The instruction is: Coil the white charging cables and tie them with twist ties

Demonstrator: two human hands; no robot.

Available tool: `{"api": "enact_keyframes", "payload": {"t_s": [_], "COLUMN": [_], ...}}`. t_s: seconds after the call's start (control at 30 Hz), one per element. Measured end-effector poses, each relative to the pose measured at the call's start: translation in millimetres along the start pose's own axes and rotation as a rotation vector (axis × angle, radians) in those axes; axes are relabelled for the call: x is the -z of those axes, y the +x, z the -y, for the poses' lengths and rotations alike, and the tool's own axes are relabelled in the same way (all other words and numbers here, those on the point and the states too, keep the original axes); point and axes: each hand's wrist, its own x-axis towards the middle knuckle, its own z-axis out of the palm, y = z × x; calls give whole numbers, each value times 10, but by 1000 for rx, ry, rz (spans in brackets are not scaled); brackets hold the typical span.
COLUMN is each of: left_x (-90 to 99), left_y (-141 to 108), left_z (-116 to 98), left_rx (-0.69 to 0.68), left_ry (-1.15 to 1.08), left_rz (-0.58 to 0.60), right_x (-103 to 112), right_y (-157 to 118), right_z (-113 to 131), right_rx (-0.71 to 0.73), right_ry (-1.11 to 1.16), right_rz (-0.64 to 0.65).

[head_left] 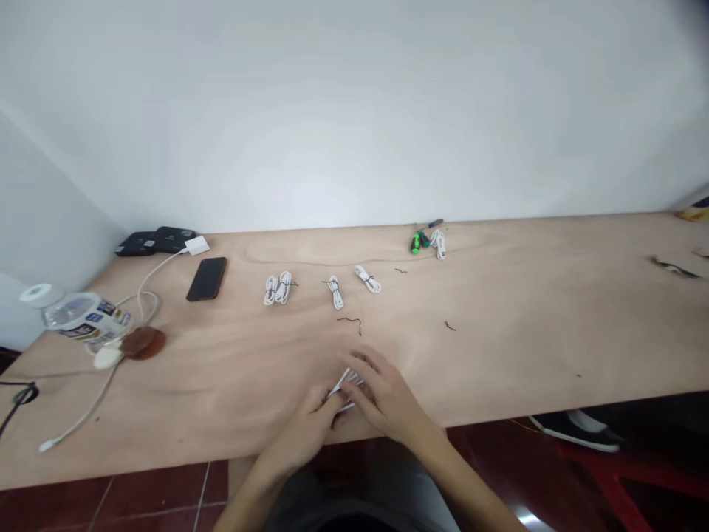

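Near the table's front edge, my left hand (pixel 317 423) and my right hand (pixel 383 391) are together around a white cable (pixel 348 384) folded into a bundle. Fingers of both hands cover parts of it. Beyond them lies a loose black tie (pixel 352 320). Farther back are white cable bundles with black ties: a pair side by side (pixel 278 289), one in the middle (pixel 335 292) and one tilted to its right (pixel 368 279). Two short dark ties (pixel 401 271) (pixel 450 325) lie to the right.
At the back are screwdrivers (pixel 416 242) beside another white cable bundle (pixel 439 244). On the left are a phone (pixel 207 278), black boxes (pixel 169 239), a bottle (pixel 83 314) and a white charging cable (pixel 94 406). The wooden table (pixel 526 318) meets a white wall.
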Motion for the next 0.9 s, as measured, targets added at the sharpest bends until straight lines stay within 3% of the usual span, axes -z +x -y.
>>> {"api": "enact_keyframes", "payload": {"t_s": [0.07, 0.13, 0.2, 0.27, 0.33, 0.4, 0.47, 0.57, 0.7, 0.8, 0.9], "left_x": [-45, -60, -27, 39, 109, 156, 173, 176, 210, 237, 235], "left_y": [-19, -40, -66, -96, -119, -127, -113, -64, -7, 11, 24], "left_z": [3, 2, -23, -71, -123, -155, -152, -93, -2, 14, -1], "left_rx": [230, 355, 286, 89, -95, -173, -192, -186, -122, -53, -36], "left_ry": [-225, -275, -131, 42, 137, 188, 239, 296, 297, 255, 215], "left_rz": [87, 95, 38, 19, 51, 89, 86, 35, -96, -120, -97], "right_x": [-40, -76, -107, -138, -174, -207, -209, -107, 143, 239, 204], "right_y": [31, 64, 96, 119, 133, 145, 179, 319, 623, 784, 821], "right_z": [-26, -74, -127, -165, -172, -150, -127, -187, -510, -759, -872], "right_rx": [71, 109, 129, 138, 132, 115, 65, -131, -347, -380, -364], "right_ry": [-116, -212, -279, -304, -291, -249, -171, -16, -71, -176, -210], "right_rz": [1, -9, -28, -46, -51, -41, -18, -28, -122, 16, 119]}}
